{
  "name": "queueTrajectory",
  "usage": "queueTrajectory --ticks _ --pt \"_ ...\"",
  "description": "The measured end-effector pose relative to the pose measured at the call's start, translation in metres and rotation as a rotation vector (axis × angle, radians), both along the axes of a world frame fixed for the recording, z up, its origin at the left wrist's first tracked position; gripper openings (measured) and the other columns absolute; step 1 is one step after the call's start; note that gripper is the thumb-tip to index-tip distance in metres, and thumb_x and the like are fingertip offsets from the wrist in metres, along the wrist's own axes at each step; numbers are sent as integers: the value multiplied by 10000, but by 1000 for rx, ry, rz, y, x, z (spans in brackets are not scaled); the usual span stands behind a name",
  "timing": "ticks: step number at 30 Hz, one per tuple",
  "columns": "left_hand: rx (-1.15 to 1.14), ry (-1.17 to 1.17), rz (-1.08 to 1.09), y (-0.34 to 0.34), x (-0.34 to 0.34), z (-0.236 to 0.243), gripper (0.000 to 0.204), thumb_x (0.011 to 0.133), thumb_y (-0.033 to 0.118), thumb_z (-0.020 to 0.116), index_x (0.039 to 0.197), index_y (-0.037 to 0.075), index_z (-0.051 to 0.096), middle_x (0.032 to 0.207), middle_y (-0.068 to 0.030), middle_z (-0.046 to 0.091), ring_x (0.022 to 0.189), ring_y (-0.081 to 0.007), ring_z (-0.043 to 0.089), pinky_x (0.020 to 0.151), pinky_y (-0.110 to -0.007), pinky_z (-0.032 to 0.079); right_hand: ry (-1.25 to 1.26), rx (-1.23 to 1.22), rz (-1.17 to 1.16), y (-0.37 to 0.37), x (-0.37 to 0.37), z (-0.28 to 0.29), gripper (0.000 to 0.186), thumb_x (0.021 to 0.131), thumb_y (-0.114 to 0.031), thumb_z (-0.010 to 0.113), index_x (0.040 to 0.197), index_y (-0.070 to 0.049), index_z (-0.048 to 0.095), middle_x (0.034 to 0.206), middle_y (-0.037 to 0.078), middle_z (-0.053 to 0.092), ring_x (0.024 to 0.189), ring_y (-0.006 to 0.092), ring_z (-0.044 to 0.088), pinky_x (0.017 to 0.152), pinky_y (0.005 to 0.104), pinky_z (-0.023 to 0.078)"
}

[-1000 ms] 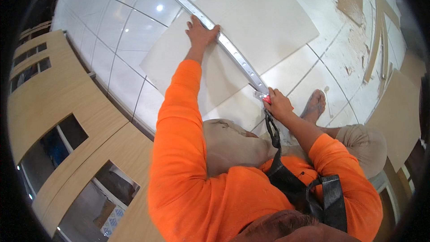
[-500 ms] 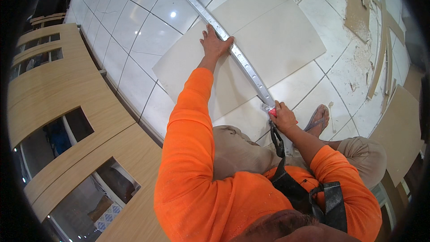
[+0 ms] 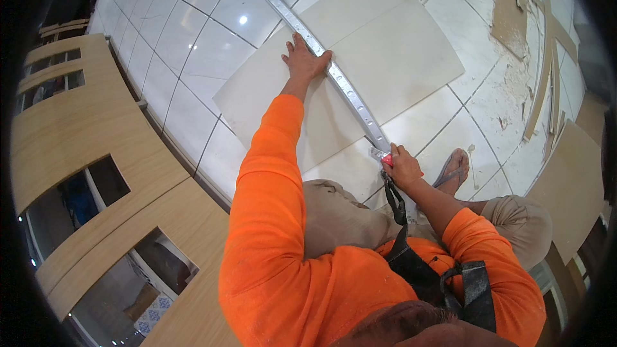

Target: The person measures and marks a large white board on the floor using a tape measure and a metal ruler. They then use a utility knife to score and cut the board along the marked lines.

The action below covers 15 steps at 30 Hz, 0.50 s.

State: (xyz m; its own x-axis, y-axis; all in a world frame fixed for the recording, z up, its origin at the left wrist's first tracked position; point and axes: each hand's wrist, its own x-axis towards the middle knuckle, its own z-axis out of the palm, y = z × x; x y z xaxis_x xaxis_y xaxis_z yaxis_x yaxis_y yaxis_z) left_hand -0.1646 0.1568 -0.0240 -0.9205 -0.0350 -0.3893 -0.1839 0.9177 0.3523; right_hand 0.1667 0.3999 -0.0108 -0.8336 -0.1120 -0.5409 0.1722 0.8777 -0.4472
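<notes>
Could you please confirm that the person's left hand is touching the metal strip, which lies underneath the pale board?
Not quite: the head view shows the metal strip lying on top of the pale board; the left hand is indeed touching it.

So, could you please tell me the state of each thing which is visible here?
Metal bar: straight, laid slantwise across the pale board.
Pale board: flat, faint line across it.
Left hand: spread, touching the bar.
Red-and-grey tool: gripped, near the bar's near end.
Right hand: closed around the tool.
Brown strips: loose on the floor.
Tiled floor: littered at right.
Sandal: worn.
</notes>
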Motion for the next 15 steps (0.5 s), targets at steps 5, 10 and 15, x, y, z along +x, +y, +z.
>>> queueTrajectory --ticks 5,10,15 --pt "-2 -8 -9 -2 -1 -2 1251 755 576 765 1626 -20 94 1709 -161 168 1577 -393 116 1255 -595 120 3 -7 1 0 -1 0 668 905 -321 707 1420 46 494 1130 205 606 962 386 682 817 470 577" --pt "-8 -15 -19 0 -3 0 1259 751 580 767 1625 -24 91 1705 -166 173 1573 -404 123 1251 -605 125 5 -18 10 0 -2 3 606 913 -296 687 1367 64 511 1143 214 605 999 381 675 836 467 577" --pt "-33 -18 -31 0 -5 -1 1262 753 580 772 1623 -27 89 1700 -175 184 1568 -414 138 1247 -613 140 29 -26 7 0 -1 3 585 918 -292 677 1353 67 521 1134 213 611 987 382 678 828 471 578"
